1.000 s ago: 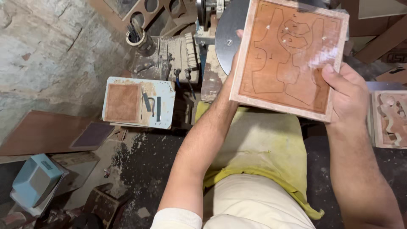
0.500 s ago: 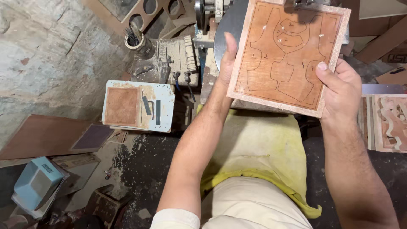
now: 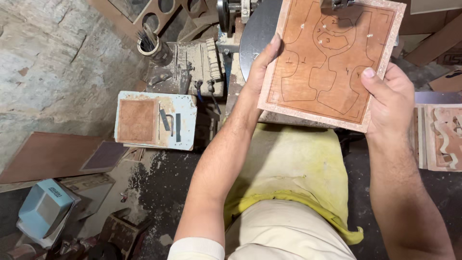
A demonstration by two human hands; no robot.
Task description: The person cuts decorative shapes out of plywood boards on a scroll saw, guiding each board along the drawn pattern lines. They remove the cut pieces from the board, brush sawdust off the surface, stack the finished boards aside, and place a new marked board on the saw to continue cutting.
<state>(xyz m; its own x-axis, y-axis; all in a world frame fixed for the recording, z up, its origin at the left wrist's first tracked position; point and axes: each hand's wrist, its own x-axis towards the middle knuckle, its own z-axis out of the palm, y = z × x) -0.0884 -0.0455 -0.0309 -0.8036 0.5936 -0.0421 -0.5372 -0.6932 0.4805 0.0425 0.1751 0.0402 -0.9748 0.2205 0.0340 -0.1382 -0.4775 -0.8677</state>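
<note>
I hold a flat reddish-brown wooden board [image 3: 327, 62] with dark outlines of curved shapes drawn on it, up near the top of the view. My left hand [image 3: 262, 62] grips its left edge, fingers behind and thumb on the rim. My right hand [image 3: 390, 98] grips its lower right edge, thumb pressed on the face. The board lies over a round grey metal machine table [image 3: 252, 33]. A metal machine part [image 3: 337, 4] reaches the board's top edge. A yellow cloth [image 3: 288, 168] covers my lap below.
A pale blue box lid with a brown square and small metal bits [image 3: 156, 120] sits to the left. A cup of thin rods [image 3: 149, 45] stands behind it. Cut wooden pieces [image 3: 442, 137] lie at the right. A blue-grey box [image 3: 43, 209] and brown panels [image 3: 53, 154] lie lower left.
The board has shifted slightly up and to the left toward the machine, and its top edge now meets the metal part. Both hands kept their grip.
</note>
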